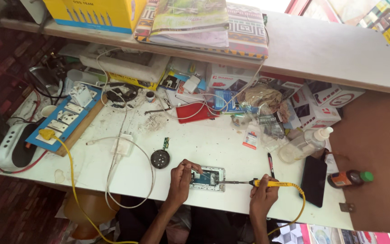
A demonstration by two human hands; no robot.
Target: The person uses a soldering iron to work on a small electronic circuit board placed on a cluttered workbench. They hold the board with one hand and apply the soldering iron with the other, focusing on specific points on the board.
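Close to the near table edge (231, 208), bare white room on either side. Left hand (180, 179) bent at the wrist, fingers curled down, pinning the opened phone (208, 178). Right hand (263, 195) wrapped tight around a yellow soldering iron (267, 183), metal tip touching the phone's edge. Farther back: round black part (160, 159), clear plastic bottle (304, 144), blue socket board (66, 118).

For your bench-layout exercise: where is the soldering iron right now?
In the head view, the yellow soldering iron is in the right hand, at the bench's near edge, its tip at the opened phone.
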